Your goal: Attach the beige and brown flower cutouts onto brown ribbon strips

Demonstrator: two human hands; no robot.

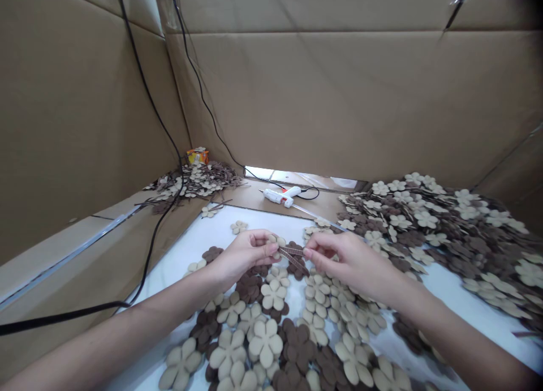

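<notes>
Your left hand (250,254) pinches a small beige flower (277,245) between thumb and fingers. Your right hand (341,260) pinches the end of a thin brown ribbon (292,250) with pale stitch-like marks; the ribbon spans the space between your hands and meets the flower. Whether it is fixed to the flower cannot be determined at this scale. Both hands are positioned above a white board (186,252), over loose beige and dark brown flowers (265,343). Beyond your hands, a white glue gun (283,197) lies on its side, its black cord attached. A large flower pile (424,218) occupies the right side; a smaller pile (199,180) sits at the far left, beside an orange and yellow box (198,155). The box carries printing, too small to read. Cardboard walls (339,97) enclose the work area.
</notes>
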